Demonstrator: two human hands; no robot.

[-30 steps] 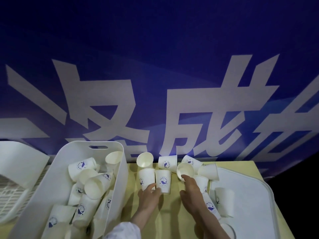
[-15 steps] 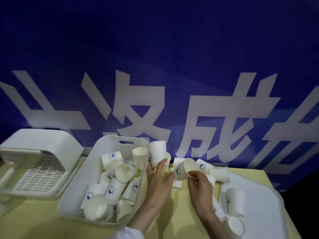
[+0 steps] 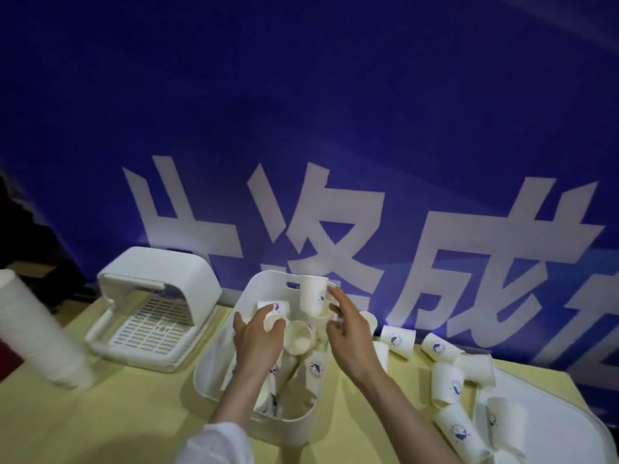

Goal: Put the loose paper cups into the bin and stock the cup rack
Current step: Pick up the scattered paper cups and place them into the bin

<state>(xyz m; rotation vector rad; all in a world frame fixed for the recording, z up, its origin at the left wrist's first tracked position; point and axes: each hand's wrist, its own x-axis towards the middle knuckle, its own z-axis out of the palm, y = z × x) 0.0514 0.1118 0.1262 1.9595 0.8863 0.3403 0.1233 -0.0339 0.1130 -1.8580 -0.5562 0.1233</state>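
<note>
The white bin (image 3: 214, 366) stands mid-table with several logo paper cups (image 3: 315, 366) heaped inside. Both hands hover over it. My left hand (image 3: 258, 336) has relaxed, spread fingers just short of a cup lying on its side (image 3: 276, 308). My right hand (image 3: 350, 333) is spread too, its index finger beside an upright cup (image 3: 313, 294) above the bin's far end; no finger curls round it. The white covered cup rack (image 3: 157, 316) stands left of the bin, its grid floor bare. Several loose cups (image 3: 449, 383) lie on the table to the right.
A tall, blurred stack of cups (image 3: 33, 329) stands at the far left. A flat white tray (image 3: 552, 430) with a few cups on it lies at the right edge. A blue banner with white characters (image 3: 335, 162) hangs close behind the yellow table (image 3: 134, 413).
Both hands carried cups from the table's middle leftwards over the bin and opened. The cups they held are now loose at the bin. The view has swung left, revealing the cup stack.
</note>
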